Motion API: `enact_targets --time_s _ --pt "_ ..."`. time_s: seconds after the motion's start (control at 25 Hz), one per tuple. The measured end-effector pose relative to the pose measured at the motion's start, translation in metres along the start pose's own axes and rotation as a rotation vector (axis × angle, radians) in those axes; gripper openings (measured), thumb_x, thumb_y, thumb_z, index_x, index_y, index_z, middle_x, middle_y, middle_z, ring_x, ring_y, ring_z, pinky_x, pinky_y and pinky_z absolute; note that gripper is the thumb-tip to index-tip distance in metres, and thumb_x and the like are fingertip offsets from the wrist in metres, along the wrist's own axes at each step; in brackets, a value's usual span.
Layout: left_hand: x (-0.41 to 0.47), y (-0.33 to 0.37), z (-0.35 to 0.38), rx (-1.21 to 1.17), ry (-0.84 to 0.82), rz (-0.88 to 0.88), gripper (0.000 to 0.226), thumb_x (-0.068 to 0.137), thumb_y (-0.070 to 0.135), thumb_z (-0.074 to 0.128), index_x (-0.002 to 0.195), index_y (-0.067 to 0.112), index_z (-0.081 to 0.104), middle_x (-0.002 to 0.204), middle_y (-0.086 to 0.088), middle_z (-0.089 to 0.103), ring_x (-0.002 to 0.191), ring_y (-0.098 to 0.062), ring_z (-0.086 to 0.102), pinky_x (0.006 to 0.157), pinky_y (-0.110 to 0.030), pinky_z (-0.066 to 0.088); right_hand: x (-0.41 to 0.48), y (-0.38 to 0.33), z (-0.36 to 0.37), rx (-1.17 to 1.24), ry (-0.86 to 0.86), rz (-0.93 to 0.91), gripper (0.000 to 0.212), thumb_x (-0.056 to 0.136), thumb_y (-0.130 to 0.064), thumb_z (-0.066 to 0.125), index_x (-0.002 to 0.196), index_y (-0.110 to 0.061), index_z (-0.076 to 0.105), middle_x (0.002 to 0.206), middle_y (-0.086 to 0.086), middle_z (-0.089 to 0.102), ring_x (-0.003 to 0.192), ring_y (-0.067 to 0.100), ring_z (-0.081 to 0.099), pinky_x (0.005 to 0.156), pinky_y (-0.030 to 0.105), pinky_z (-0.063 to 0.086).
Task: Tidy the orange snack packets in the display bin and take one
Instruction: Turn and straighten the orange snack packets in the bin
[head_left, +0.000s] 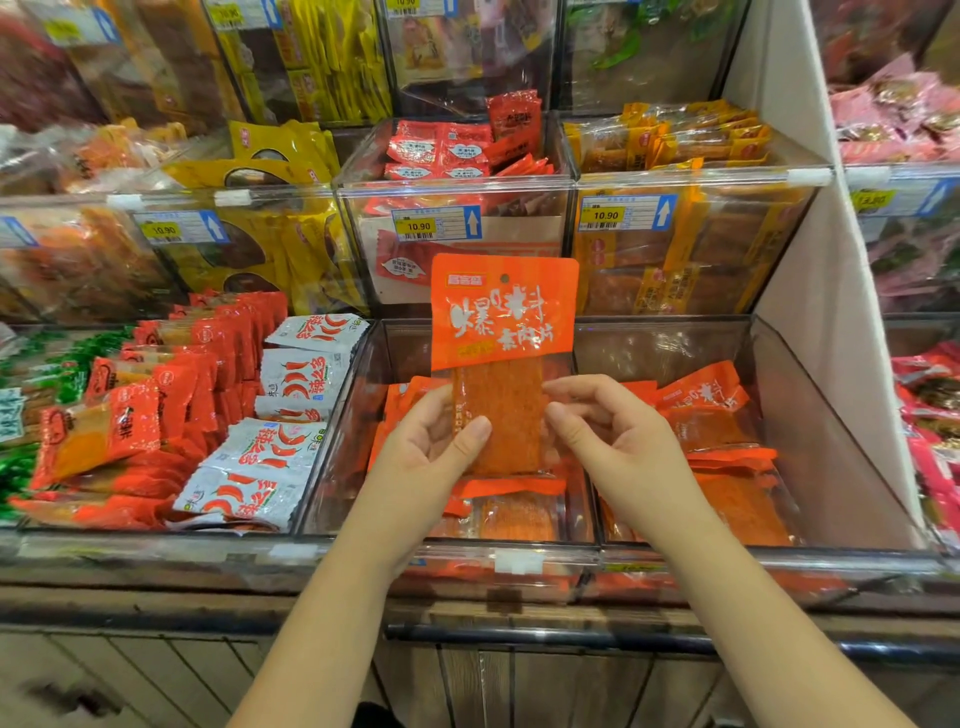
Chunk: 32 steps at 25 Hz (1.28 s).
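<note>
I hold one orange snack packet (503, 332) upright above the clear display bin (810, 415). My left hand (431, 441) grips its lower left part, thumb across the front. My right hand (608, 421) pinches its lower right edge with curled fingers. More orange packets (717, 415) lie in the bin below, some stacked at the right and some flat near the front. The packet's bottom edge is partly hidden by my fingers.
A bin at the left holds red packets (156, 415) and white chilli packets (301, 374). Upper clear bins with 10.90 price tags (436, 223) hold red, yellow and orange snacks. A white divider panel (810, 260) stands at the right, with pink packets beyond it.
</note>
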<state>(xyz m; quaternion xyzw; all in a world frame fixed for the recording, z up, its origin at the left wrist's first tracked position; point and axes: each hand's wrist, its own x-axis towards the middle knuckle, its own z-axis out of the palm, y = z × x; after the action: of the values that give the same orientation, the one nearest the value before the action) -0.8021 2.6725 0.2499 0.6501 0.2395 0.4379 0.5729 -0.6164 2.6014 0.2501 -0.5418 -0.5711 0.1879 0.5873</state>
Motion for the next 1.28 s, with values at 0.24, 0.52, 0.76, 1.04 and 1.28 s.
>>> enact_targets --time_s 0.24,0.52,0.76,1.04,1.28 --pt "0.004 -0.006 -0.005 0.014 0.078 -0.054 0.037 0.103 0.035 0.057 0.138 0.024 0.057 0.131 0.005 0.068 0.126 -0.013 0.062 0.112 -0.044 0.045 0.000 0.002 -0.001 -0.004 0.011 0.007 0.015 0.100 -0.023 0.062 0.111 -0.033 0.066 0.089 -0.009 0.074 0.084 0.012 0.072 0.080 0.029 0.058" --pt "0.005 -0.008 -0.003 0.019 0.144 -0.027 0.028 0.105 0.013 0.049 0.132 0.016 0.057 0.124 -0.002 0.072 0.121 -0.022 0.064 0.110 -0.049 0.047 0.000 -0.001 -0.002 -0.010 -0.010 0.037 0.010 0.101 -0.025 0.060 0.099 -0.029 0.069 0.086 -0.005 0.072 0.083 0.010 0.069 0.074 0.026 0.057" --pt "0.003 -0.005 -0.003 0.026 0.120 -0.038 0.026 0.104 0.017 0.052 0.127 0.027 0.061 0.119 0.008 0.073 0.113 -0.014 0.067 0.090 -0.029 0.054 -0.001 -0.005 -0.002 -0.027 0.020 0.040 0.010 0.102 -0.028 0.059 0.100 -0.028 0.069 0.081 -0.006 0.071 0.078 0.009 0.068 0.074 0.023 0.056" --pt "0.001 0.000 -0.001 -0.020 0.119 -0.105 0.025 0.106 0.018 0.048 0.127 0.018 0.061 0.119 -0.016 0.069 0.104 -0.023 0.068 0.095 -0.047 0.056 -0.002 -0.005 -0.002 -0.016 0.031 0.057 0.015 0.101 -0.029 0.059 0.115 -0.033 0.065 0.083 -0.004 0.072 0.073 0.012 0.069 0.069 0.026 0.054" --pt "-0.002 0.003 0.002 -0.001 0.088 -0.076 0.022 0.103 0.009 0.054 0.123 0.017 0.055 0.112 -0.002 0.075 0.099 -0.020 0.073 0.080 -0.039 0.061 -0.003 -0.005 0.005 -0.050 -0.107 -0.034 0.076 0.094 -0.031 0.071 0.154 -0.050 0.028 0.128 -0.017 0.061 0.111 0.002 0.063 0.088 0.022 0.057"
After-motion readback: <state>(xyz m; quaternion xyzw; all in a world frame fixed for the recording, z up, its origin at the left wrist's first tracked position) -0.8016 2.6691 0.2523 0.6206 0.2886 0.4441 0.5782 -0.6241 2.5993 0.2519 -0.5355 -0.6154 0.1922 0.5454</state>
